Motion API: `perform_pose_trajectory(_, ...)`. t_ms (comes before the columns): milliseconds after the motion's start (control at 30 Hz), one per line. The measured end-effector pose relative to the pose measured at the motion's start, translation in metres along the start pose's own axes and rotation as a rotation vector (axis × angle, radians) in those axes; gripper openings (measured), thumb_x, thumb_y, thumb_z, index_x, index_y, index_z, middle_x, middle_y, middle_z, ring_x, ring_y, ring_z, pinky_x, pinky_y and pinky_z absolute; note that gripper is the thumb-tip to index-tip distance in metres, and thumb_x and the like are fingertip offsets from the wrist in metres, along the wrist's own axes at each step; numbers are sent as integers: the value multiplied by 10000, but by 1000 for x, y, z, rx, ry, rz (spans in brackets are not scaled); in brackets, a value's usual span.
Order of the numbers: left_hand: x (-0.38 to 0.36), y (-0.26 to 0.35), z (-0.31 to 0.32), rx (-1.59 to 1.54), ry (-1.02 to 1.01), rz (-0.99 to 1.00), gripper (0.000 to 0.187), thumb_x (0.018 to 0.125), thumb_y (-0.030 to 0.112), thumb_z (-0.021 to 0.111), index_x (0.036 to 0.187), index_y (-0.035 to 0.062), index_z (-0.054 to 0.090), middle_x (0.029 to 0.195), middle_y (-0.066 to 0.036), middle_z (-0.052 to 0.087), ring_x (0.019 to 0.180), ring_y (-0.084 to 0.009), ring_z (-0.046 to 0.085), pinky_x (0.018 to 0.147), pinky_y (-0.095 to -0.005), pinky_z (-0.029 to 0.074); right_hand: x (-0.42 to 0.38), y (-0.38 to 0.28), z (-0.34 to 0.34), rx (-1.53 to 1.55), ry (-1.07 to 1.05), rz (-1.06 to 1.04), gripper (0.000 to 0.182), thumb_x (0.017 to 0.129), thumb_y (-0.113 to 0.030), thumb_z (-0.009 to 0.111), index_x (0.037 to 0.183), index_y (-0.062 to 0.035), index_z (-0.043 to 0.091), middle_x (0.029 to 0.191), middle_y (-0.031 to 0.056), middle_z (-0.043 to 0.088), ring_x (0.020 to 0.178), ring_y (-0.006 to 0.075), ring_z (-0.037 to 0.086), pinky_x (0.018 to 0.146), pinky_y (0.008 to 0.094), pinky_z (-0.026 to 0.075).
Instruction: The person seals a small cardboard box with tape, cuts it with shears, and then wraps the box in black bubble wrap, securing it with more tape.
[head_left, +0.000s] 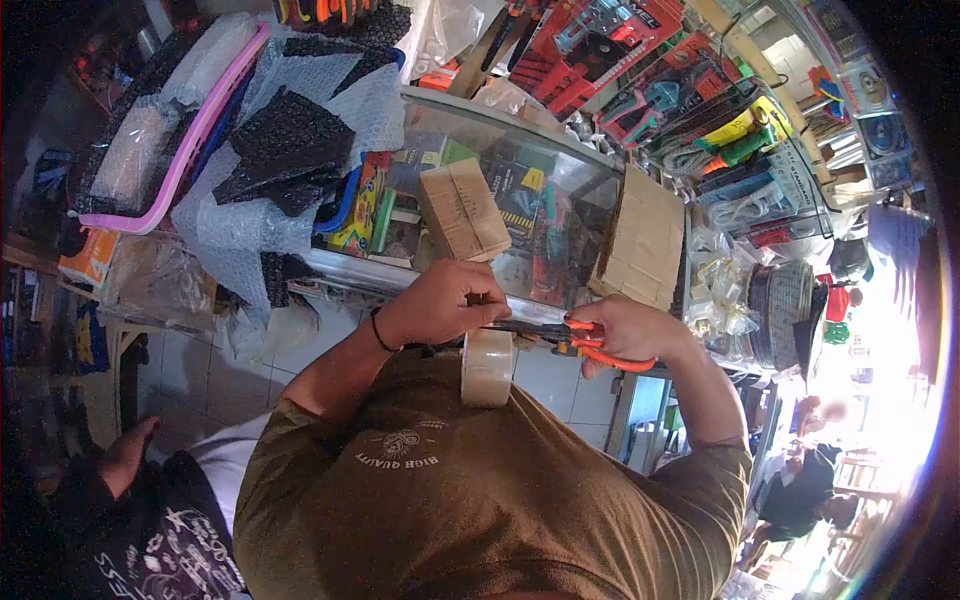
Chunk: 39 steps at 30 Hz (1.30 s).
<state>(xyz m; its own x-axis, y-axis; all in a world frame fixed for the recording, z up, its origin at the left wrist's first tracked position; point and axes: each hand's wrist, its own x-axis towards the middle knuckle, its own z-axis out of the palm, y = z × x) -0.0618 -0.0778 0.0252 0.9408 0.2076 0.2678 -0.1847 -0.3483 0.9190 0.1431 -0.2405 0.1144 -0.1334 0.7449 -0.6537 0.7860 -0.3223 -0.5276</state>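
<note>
A pair of scissors [590, 347] with orange handles is in my right hand [628, 330], its dark blades pointing toward my left hand [447, 303]. My left hand is closed in a pinch near the blade tips; what lies between the fingers is too small to make out. Just below the blades, a wide roll of tape [487, 368] is against the front of my shirt. Beyond my left hand, a small brown cardboard box [465, 209] rests on the glass display case [520, 125].
A flattened cardboard piece [641, 238] lies at the case's right end. Bubble wrap [245, 195] and a pink-rimmed basket [190, 150] are on the left. Packaged tools [670, 100] hang beyond. A person [180, 520] is at the lower left, others at the far right.
</note>
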Motion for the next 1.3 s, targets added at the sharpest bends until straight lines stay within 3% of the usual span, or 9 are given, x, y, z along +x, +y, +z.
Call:
perform_pose_trajectory(67, 0, 1, 0, 9, -9, 15, 139, 783, 138, 651, 786, -1, 648, 697, -89, 589, 633, -186, 577, 588, -302, 440, 1, -1, 0, -3, 0, -14, 466, 670, -407, 770, 856, -40, 550, 702, 95, 587, 668, 251, 558, 612, 378, 409)
perform_pose_trajectory(133, 0, 3, -1, -13, -52, -73, 112, 783, 129, 645, 789, 18, 653, 724, -79, 595, 683, -198, 583, 621, -313, 452, 2, -6, -2, -12, -35, 87, 509, 569, -271, 828, 933, -35, 560, 753, 81, 594, 718, 234, 559, 647, 349, 419)
perform_pose_trajectory(467, -3, 1, 3, -84, -34, -57, 124, 783, 143, 644, 795, 20, 660, 727, -85, 600, 665, -203, 590, 624, -313, 453, 2, -8, 0, 10, -15, 26, 500, 562, -295, 835, 886, -31, 560, 710, 73, 579, 677, 223, 538, 618, 346, 409)
perform_pose_trajectory(533, -3, 1, 3, -46, -16, 3, 120, 795, 114, 653, 803, -6, 650, 708, -77, 589, 620, -144, 573, 572, -277, 444, 2, -12, 0, 11, -6, 7, 472, 573, -281, 833, 870, -35, 560, 693, 68, 570, 660, 204, 528, 604, 343, 405)
perform_pose_trajectory(867, -5, 2, 1, -3, -13, 28, 129, 786, 135, 657, 808, 7, 655, 724, -88, 592, 642, -181, 568, 604, -296, 437, 2, -16, 1, 47, 61, 32, 338, 612, -202, 799, 812, -29, 588, 652, 62, 580, 620, 174, 530, 587, 325, 402)
perform_pose_trajectory(933, -5, 6, 0, -1, -24, -21, 135, 786, 139, 657, 809, 6, 657, 725, -88, 596, 638, -177, 566, 601, -292, 439, 4, -11, 2, 62, 79, -58, 305, 620, -204, 793, 808, -42, 616, 677, 62, 600, 634, 170, 546, 582, 325, 401)
perform_pose_trajectory(1300, -6, 1, 5, -1, 10, -18, 131, 790, 123, 653, 816, -4, 659, 734, -91, 613, 654, -159, 584, 602, -290, 457, 0, -17, -6, -139, 121, -37, 306, 615, -282, 791, 781, -66, 651, 683, 93, 603, 622, 253, 555, 576, 346, 408)
